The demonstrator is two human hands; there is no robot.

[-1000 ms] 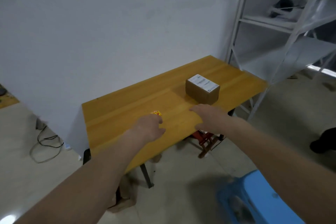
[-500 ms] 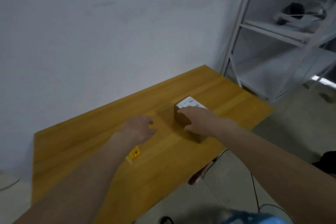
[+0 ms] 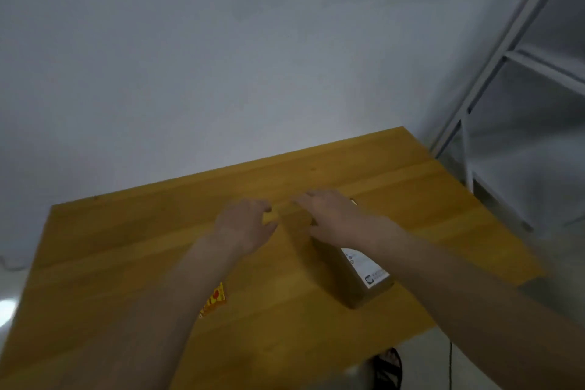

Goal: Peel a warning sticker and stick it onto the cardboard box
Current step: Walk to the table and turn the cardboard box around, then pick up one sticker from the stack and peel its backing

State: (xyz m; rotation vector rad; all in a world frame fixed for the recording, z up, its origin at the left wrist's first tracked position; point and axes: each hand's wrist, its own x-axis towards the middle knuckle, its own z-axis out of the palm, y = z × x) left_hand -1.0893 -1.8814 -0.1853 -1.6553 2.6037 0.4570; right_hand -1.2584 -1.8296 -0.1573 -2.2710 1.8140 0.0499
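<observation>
A small brown cardboard box [image 3: 346, 280] with a white label [image 3: 364, 267] lies on the wooden table [image 3: 142, 231]. My right hand [image 3: 332, 217] lies over the box's far end and holds it, fingers spread forward. My left hand [image 3: 247, 226] hovers just left of the box, fingers loosely curled and apart, with nothing in it. A yellow and red warning sticker [image 3: 216, 297] lies flat on the table nearer to me, partly hidden under my left forearm.
A grey wall stands right behind the table. A white metal shelf rack [image 3: 493, 73] stands at the right, close to the table's far right corner. A dark sandal [image 3: 387, 370] and a thin cable lie on the floor below the near edge.
The view has come closer and higher over the table. Both hands reached forward past the sticker; my right hand went from the tabletop onto the box. The sticker stayed on the table.
</observation>
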